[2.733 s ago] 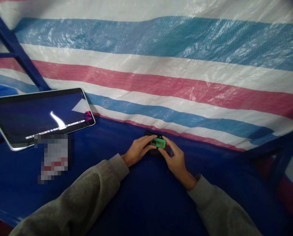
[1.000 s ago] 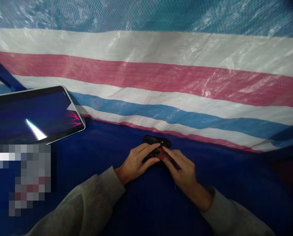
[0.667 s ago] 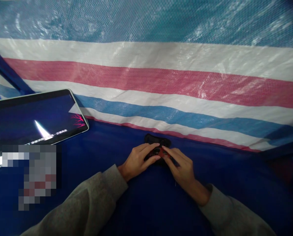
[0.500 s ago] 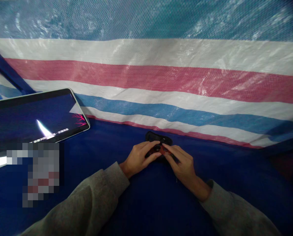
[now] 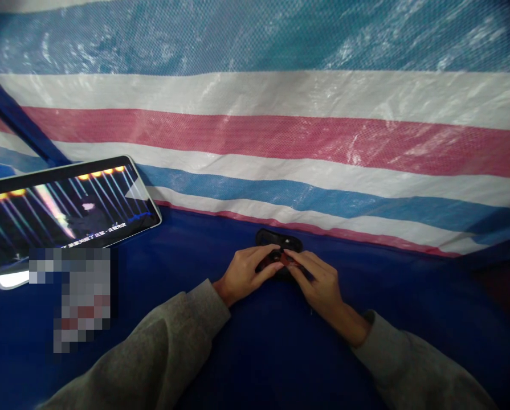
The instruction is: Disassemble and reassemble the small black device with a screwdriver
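My left hand [image 5: 245,272] and my right hand [image 5: 320,282] meet over a small black object [image 5: 279,240] lying on the dark blue surface [image 5: 258,353]. Their fingertips pinch a small red part [image 5: 285,259] sitting on the black object, thumbs and forefingers pressed close together. Most of that part is hidden under my fingers. Both arms wear grey sleeves.
A tablet [image 5: 62,210] with a lit screen leans at the left, showing a stage scene with rays of light. A striped blue, white and red tarpaulin [image 5: 280,136] rises directly behind the black object. A blue metal bar [image 5: 19,117] slants at the far left.
A green part held earlier is gone; a red one now sits between my fingers. The tablet's picture changed from dark to a lit stage. My hands stayed over the black object.
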A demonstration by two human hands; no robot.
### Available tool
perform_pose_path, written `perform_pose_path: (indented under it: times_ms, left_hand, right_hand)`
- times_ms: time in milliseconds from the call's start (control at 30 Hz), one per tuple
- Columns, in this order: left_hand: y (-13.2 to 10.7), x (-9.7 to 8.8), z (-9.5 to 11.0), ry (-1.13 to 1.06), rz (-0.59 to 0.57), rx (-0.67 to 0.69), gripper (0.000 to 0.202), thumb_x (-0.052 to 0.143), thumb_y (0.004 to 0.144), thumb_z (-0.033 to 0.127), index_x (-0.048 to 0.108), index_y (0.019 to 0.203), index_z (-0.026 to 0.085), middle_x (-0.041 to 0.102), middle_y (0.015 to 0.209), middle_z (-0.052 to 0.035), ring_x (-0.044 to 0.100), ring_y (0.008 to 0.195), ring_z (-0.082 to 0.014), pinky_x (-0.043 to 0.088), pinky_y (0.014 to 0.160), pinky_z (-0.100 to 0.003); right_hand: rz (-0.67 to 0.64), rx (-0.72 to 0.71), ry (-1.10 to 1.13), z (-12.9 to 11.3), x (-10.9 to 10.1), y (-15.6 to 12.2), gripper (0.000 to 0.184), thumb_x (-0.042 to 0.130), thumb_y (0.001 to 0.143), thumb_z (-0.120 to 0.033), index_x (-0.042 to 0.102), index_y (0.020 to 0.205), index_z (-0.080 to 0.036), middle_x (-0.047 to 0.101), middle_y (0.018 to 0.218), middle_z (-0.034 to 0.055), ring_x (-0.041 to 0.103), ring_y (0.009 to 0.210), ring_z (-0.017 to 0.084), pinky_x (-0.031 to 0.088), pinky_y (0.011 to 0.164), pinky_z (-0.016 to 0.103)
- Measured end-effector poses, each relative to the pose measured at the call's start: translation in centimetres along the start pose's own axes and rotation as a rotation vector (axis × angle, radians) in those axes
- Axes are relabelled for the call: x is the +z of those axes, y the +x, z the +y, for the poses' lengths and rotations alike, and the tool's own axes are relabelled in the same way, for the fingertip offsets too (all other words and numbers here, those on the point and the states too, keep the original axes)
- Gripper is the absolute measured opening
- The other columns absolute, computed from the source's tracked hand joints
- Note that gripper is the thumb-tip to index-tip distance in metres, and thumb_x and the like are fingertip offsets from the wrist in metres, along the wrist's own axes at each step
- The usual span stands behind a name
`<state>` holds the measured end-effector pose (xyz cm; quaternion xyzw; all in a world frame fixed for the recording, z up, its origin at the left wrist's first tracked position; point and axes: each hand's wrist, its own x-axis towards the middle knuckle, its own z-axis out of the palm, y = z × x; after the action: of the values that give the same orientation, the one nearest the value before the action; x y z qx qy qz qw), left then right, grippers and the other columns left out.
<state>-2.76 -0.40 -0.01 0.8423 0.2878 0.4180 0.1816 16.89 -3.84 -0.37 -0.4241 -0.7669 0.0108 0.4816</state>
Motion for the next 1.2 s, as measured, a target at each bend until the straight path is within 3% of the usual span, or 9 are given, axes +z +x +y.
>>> perform_pose_path:
  times_ms: [567,900,1200]
  left_hand:
    - [-0.06,0.05,-0.13,-0.003,-0.007,-0.012,0.035,0.050,0.095,0.039,0.058,0.118,0.015,0.072,0.093,-0.0057,0.067,0.072,-0.0139,0.055,0.069,-0.024]
    - [0.13,-0.14,0.01,-0.005,-0.019,-0.006,0.030,0.050,0.095,0.037,0.059,0.114,0.015,0.067,0.097,-0.0078,0.065,0.087,-0.0169,0.054,0.079,-0.028]
    - [0.28,-0.10,0.01,0.020,-0.017,0.008,0.032,0.047,0.096,0.038,0.059,0.113,0.014,0.065,0.085,-0.0051,0.062,0.072,-0.0142,0.052,0.068,-0.025]
  right_hand:
    - [0.002,-0.035,0.001,-0.02,0.05,0.12,0.020,0.062,0.086,-0.016,0.069,0.104,-0.018,0.073,0.090,0.0069,0.068,0.078,0.018,0.052,0.072,0.031]
    - [-0.030,0.004,0.011,-0.17,-0.07,0.05,0.021,0.060,0.087,-0.017,0.070,0.105,-0.019,0.071,0.087,0.0062,0.065,0.075,0.016,0.053,0.070,0.031]
    - [-0.023,0.028,0.016,-0.40,-0.25,0.35,0.020,0.059,0.088,-0.020,0.072,0.102,-0.019,0.070,0.082,0.0058,0.065,0.071,0.015,0.053,0.065,0.029]
